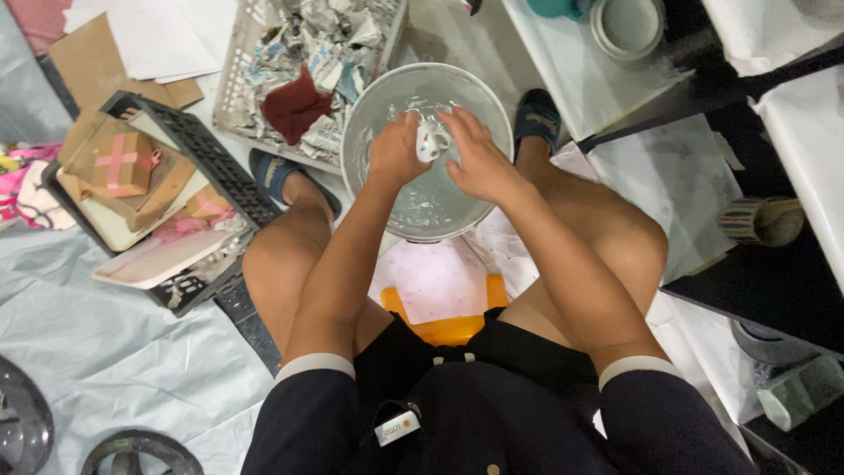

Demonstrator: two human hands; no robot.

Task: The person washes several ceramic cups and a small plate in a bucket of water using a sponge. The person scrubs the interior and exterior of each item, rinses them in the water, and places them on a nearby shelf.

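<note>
One small white cup (431, 141), glossy and wet, sits clasped between left hand (396, 151) and right hand (479, 158) over one water-filled basin (369, 114); two crates at ten o'clock.

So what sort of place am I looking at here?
Probably a pottery or packing workshop floor: round metal water basin, white plastic crate of crumpled newspaper, ceramic cups on white shelves.

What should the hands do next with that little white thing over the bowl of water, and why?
Probably dip it lower and rub. Both the left hand and right hand pinch the small white object just above the water in the round basin, so rinsing it there seems the nearest small step.
</note>
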